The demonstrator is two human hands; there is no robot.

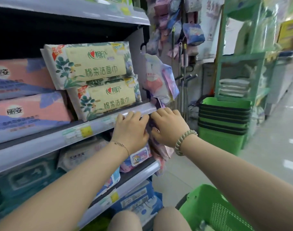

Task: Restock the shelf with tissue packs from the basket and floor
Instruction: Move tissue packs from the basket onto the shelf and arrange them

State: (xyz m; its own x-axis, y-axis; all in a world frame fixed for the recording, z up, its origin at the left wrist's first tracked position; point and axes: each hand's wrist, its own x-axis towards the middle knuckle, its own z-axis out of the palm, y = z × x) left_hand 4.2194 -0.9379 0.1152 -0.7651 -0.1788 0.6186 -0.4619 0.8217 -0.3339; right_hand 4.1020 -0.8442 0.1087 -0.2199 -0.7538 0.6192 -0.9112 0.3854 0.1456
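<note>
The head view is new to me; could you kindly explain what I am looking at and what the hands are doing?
There is no machine here: a person wears a camera on the head, looking down along their own bare arms. The left hand and the right hand both grip a purple pack at the end of a shop shelf. On that shelf lie two stacked cream packs, with pink packs beside them. A green basket sits near the person's knees.
</note>
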